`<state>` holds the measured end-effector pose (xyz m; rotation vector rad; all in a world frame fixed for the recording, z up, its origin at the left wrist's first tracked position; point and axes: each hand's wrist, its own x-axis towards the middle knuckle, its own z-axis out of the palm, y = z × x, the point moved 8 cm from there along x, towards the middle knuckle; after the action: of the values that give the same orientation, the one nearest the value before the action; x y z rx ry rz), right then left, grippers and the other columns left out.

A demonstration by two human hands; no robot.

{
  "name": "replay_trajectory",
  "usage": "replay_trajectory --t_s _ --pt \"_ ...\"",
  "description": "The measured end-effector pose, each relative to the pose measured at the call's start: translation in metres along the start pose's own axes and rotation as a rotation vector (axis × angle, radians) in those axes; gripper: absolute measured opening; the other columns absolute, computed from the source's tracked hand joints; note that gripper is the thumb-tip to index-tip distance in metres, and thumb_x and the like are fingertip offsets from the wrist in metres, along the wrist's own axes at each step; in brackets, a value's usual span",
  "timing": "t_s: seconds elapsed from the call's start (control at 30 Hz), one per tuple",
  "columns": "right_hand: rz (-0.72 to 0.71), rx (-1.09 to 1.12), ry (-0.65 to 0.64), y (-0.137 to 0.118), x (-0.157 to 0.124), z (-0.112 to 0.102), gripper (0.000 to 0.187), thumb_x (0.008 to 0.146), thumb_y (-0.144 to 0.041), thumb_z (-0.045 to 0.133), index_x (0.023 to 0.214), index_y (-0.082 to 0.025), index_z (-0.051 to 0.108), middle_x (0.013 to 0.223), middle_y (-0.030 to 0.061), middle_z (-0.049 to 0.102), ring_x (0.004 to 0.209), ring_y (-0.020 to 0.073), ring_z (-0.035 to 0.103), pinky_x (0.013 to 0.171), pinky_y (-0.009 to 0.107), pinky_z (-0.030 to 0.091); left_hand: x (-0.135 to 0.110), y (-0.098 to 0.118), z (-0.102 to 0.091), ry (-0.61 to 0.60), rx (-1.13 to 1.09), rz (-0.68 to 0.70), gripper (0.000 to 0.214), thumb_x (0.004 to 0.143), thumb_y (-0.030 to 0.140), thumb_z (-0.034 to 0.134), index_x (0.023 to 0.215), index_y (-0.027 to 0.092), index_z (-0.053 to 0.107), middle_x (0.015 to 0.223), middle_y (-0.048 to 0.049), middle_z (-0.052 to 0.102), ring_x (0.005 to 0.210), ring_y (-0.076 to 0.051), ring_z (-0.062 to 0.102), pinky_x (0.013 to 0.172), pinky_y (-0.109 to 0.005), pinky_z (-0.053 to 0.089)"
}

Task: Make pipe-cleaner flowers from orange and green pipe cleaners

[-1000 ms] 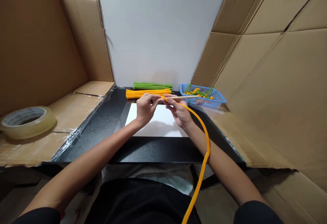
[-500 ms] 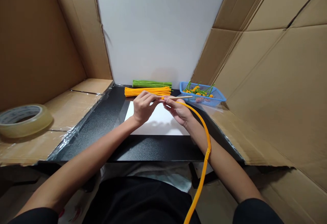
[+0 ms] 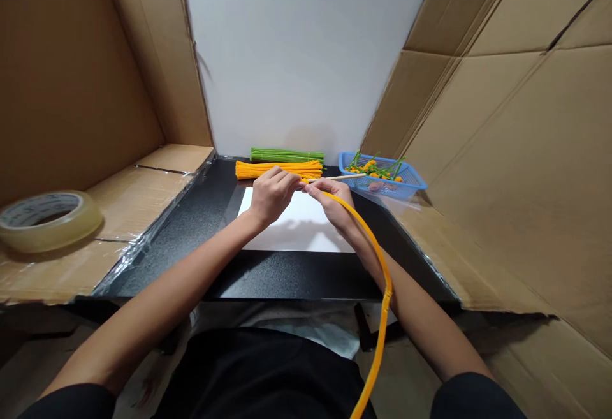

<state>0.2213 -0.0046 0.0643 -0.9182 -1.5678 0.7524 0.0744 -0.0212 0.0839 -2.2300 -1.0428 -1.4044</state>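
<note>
My left hand (image 3: 270,194) and my right hand (image 3: 335,201) meet above a white sheet (image 3: 296,231) on the black table (image 3: 191,234). Both pinch one end of a long orange pipe cleaner (image 3: 377,266), which curves back over my right forearm towards my lap. A thin wooden stick (image 3: 342,177) pokes out to the right from between the fingers; which hand grips it I cannot tell. Both hands are closed.
Bundles of orange pipe cleaners (image 3: 277,169) and green ones (image 3: 287,155) lie at the table's far edge. A blue basket (image 3: 406,180) with small green and orange pieces stands at the far right. A tape roll (image 3: 45,218) sits on cardboard at the left. Cardboard walls flank both sides.
The hands have shifted slightly away from me over the sheet, still pinching the pipe cleaner's end. The view has shifted a little.
</note>
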Motion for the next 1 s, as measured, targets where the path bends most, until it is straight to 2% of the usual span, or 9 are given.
replay_trajectory --t_s 0.1,0.27,0.43,0.53,0.63,0.73,0.87,1.0 --pt "-0.027 -0.041 -0.043 -0.003 0.001 -0.003 0.019 0.079 -0.038 0.073 0.07 -0.022 0.073 0.081 0.0022 0.076 0.083 0.0223 0.07 0.083 0.036 0.053 0.0 -0.009 0.006 -0.012 -0.214 -0.191 0.033 0.099 0.042 0.058 0.081 0.02 0.074 0.078 -0.0061 0.076 0.074 -0.019 0.065 0.066 -0.031 0.046" --pt "-0.043 -0.071 -0.144 -0.01 0.001 -0.006 0.017 0.08 -0.035 0.072 0.07 -0.021 0.073 0.084 0.0039 0.077 0.083 0.022 0.071 0.08 0.034 0.053 0.001 -0.018 0.034 -0.298 -0.757 -0.443 0.042 0.087 0.057 0.068 0.077 0.017 0.077 0.078 -0.0076 0.077 0.072 -0.019 0.069 0.064 -0.03 0.05" --pt "-0.139 -0.159 -0.186 -0.019 0.002 -0.009 0.018 0.081 -0.035 0.072 0.07 -0.021 0.074 0.086 0.0038 0.073 0.086 0.0211 0.066 0.079 0.032 0.051 -0.007 -0.032 0.047 -0.431 -0.953 -0.644 0.031 0.074 0.05 0.081 0.079 0.019 0.08 0.078 -0.0084 0.077 0.066 -0.016 0.064 0.053 -0.027 0.043" --pt "-0.105 -0.112 -0.221 -0.015 0.003 -0.009 0.02 0.081 -0.036 0.072 0.069 -0.02 0.073 0.082 0.0031 0.073 0.08 0.0195 0.065 0.075 0.031 0.049 -0.014 -0.03 0.055 -0.547 -1.096 -0.731 0.025 0.074 0.044 0.082 0.078 0.019 0.08 0.083 -0.0105 0.077 0.064 -0.015 0.061 0.054 -0.028 0.042" --pt "-0.048 -0.044 -0.269 -0.009 0.004 -0.009 0.021 0.079 -0.037 0.074 0.069 -0.019 0.073 0.079 0.0028 0.072 0.076 0.0185 0.063 0.073 0.031 0.047 -0.019 -0.023 0.059 -0.654 -1.228 -0.816 0.028 0.071 0.043 0.085 0.077 0.016 0.079 0.083 -0.0112 0.074 0.063 -0.013 0.058 0.056 -0.028 0.042" --pt "-0.006 -0.002 -0.319 -0.006 0.005 -0.008 0.022 0.076 -0.039 0.077 0.067 -0.019 0.073 0.078 0.0028 0.072 0.076 0.0181 0.063 0.073 0.03 0.047 -0.024 -0.017 0.06 -0.663 -1.297 -0.926 0.033 0.064 0.043 0.089 0.075 0.014 0.076 0.079 -0.0088 0.07 0.061 -0.01 0.052 0.055 -0.025 0.038" --pt "-0.003 -0.013 -0.357 -0.004 0.005 -0.006 0.025 0.075 -0.042 0.078 0.067 -0.019 0.072 0.078 0.0038 0.072 0.076 0.0189 0.064 0.073 0.032 0.047 -0.034 -0.015 0.062 -0.613 -1.301 -1.131 0.036 0.057 0.038 0.093 0.074 0.012 0.073 0.075 -0.0038 0.064 0.062 -0.007 0.046 0.057 -0.023 0.033" --pt "-0.024 -0.074 -0.362 -0.003 0.006 -0.005 0.025 0.075 -0.042 0.077 0.069 -0.018 0.073 0.08 0.0047 0.071 0.076 0.0198 0.064 0.072 0.032 0.047 -0.038 -0.015 0.061 -0.54 -1.221 -1.213 0.032 0.058 0.033 0.091 0.071 0.012 0.071 0.072 -0.0016 0.062 0.062 -0.007 0.042 0.062 -0.025 0.032"
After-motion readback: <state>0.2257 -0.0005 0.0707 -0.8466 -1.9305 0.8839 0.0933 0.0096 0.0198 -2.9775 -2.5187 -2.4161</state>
